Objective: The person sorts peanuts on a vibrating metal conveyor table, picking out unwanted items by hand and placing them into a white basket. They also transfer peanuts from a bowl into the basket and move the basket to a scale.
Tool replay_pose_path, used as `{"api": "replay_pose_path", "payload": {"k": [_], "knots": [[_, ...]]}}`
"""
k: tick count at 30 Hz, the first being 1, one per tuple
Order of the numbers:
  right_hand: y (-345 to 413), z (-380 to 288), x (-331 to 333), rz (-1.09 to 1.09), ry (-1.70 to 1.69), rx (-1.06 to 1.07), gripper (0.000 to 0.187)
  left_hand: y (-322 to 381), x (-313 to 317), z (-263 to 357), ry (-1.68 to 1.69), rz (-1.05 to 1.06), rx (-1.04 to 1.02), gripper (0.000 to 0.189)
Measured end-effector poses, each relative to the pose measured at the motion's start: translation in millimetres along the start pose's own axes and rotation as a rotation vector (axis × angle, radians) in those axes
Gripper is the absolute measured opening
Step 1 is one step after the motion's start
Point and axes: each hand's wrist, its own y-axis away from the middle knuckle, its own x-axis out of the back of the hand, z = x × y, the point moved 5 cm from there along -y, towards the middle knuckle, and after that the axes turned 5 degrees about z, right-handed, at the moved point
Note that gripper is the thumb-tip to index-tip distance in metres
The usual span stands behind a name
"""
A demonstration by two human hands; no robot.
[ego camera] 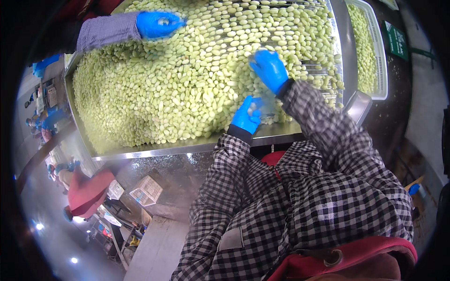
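Observation:
Pale green oval fruits [168, 91], grape-like, cover a metal sorting table [175, 150] with a raised rim. My left hand [245, 117], in a blue glove, is above the near rim with its fingers partly spread. Something pale shows within its curl, too blurred to tell whether a fruit is held. Higher and to the right, my right hand [270, 69], also blue-gloved, reaches among the fruits, fingertips blurred. What lies under those fingers is hidden. Bars [313, 66] show between the fruits to the right of this hand.
Across the table, a co-worker's blue-gloved hand [160, 24] with a striped sleeve [109, 31] is over the fruits. A white plastic crate [381, 70] of fruits stands beyond a metal chute [358, 105]. Pale crates [149, 189] and a person in red [86, 193] are at the lower left.

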Motion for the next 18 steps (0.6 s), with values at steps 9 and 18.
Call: {"api": "replay_pose_path", "payload": {"k": [9,18], "knots": [[-49.5,-7.3,-40.4,-0.236,0.445,-0.015,0.020,9.4,1.5,10.0,-0.235,0.065,-0.104,0.039],[-7.9,47.8,19.9,0.140,0.188,-0.127,0.021,21.1,0.5,16.0,-0.110,0.176,-0.174,0.040]]}}
